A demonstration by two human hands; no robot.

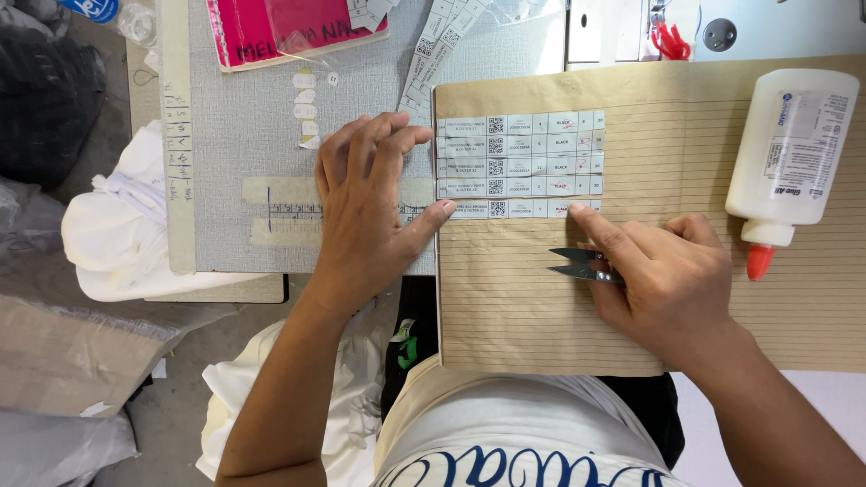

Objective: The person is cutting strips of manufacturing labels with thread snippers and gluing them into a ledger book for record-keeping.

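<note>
The left hand [365, 212] lies flat and open, palm down, at the left edge of a ruled brown paper sheet [541, 316], thumb touching the lowest of five white label strips [520, 165] stuck in rows at the sheet's upper left. The right hand [663, 280] is curled around small metal snips [577, 262], blades pointing left, while its forefinger presses the bottom strip's right end. Whether that strip is fully stuck down cannot be told. A white glue bottle [789, 149] with an orange nozzle lies on the sheet's right side.
</note>
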